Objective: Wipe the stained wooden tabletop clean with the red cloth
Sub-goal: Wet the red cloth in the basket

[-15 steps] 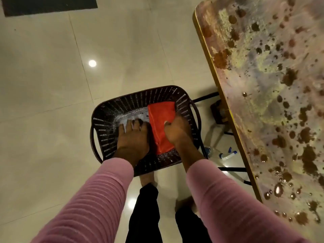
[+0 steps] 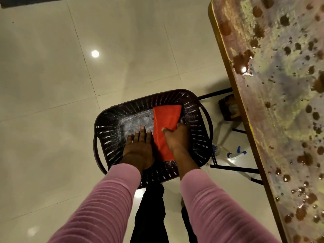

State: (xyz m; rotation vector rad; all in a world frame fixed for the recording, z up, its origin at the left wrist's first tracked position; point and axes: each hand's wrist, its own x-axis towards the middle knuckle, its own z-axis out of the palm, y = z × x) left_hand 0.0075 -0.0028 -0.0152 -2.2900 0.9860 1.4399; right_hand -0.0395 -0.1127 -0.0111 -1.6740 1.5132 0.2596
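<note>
A folded red cloth (image 2: 165, 120) lies inside a dark perforated plastic basket (image 2: 108, 130) on the floor. My right hand (image 2: 177, 137) grips the cloth's right edge, thumb on top. Beside it, my left hand (image 2: 140, 148) rests flat on the basket's pale bottom, fingers spread, touching the cloth's left side. On the right runs the stained wooden tabletop (image 2: 280, 106), covered with brown blotches, wet drops and yellowish-green patches.
The floor is glossy beige tile (image 2: 52, 85). Black metal table legs (image 2: 233, 169) stand between basket and table. A spray bottle (image 2: 235, 155) lies on the floor under the table edge. A dark mat (image 2: 26, 1) shows at the top left. My dark trousers are below.
My right hand has shifted slightly up the cloth's right edge and closed on it. The left hand stays flat. The view has dipped a little.
</note>
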